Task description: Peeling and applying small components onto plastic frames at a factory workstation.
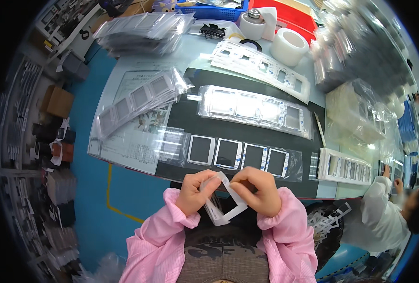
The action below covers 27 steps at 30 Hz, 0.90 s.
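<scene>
Close to my body, off the table's near edge, I hold a thin white rectangular frame (236, 212) with an open middle. My left hand (195, 191) pinches its upper left side between thumb and fingers. The fingers of my right hand (259, 191) are closed at its upper right side; whether they grip the frame itself or a thin film on it is too small to tell. Just beyond my hands, a clear plastic strip (294, 165) carries a row of several silver-edged frames (201, 150), some with blue-marked backing.
Behind lies a plastic-wrapped strip of frames (256, 109), with white frame strips (261, 68) farther back. Bagged frames (138, 99) lie left, a white frame stack (344, 166) right. Tape rolls (289, 47) stand at the back. A bin (329, 226) holds white scraps; a co-worker (381, 214) sits right.
</scene>
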{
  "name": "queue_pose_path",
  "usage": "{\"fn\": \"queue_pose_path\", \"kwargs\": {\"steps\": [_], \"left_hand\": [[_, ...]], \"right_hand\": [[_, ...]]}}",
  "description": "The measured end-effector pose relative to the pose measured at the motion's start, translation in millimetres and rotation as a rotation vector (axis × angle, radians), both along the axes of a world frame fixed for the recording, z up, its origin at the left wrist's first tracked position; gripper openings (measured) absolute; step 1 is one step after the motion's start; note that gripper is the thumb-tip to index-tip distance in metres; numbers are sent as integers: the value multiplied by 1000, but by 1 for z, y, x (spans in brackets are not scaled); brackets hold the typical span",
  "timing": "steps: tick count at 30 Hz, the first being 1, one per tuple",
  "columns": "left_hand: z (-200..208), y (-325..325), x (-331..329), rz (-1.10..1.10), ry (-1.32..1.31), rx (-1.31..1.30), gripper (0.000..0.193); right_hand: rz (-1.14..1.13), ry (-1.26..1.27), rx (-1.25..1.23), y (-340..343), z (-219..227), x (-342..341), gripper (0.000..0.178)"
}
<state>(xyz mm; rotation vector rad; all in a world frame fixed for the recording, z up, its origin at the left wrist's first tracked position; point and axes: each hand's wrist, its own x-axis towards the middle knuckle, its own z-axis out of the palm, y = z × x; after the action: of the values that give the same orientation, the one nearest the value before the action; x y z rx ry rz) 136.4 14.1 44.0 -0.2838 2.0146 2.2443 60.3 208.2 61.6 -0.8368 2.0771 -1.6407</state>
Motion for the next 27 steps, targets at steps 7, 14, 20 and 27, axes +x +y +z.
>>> {"fn": "queue_pose_path", "kwargs": {"steps": [7, 14, 20, 27], "left_hand": [[0, 2, 4, 5, 111, -96, 21], [-5, 2, 1, 50, 150, -56, 25], [-15, -4, 0, -143, 197, -37, 25], [-17, -15, -3, -485, 130, 233, 28]], "right_hand": [[-34, 603, 55, -15, 5, -7, 24], [122, -309, 60, -1, 11, -5, 13], [230, -688, -122, 1, 2, -4, 17], [347, -913, -248, 3, -1, -7, 21]]}}
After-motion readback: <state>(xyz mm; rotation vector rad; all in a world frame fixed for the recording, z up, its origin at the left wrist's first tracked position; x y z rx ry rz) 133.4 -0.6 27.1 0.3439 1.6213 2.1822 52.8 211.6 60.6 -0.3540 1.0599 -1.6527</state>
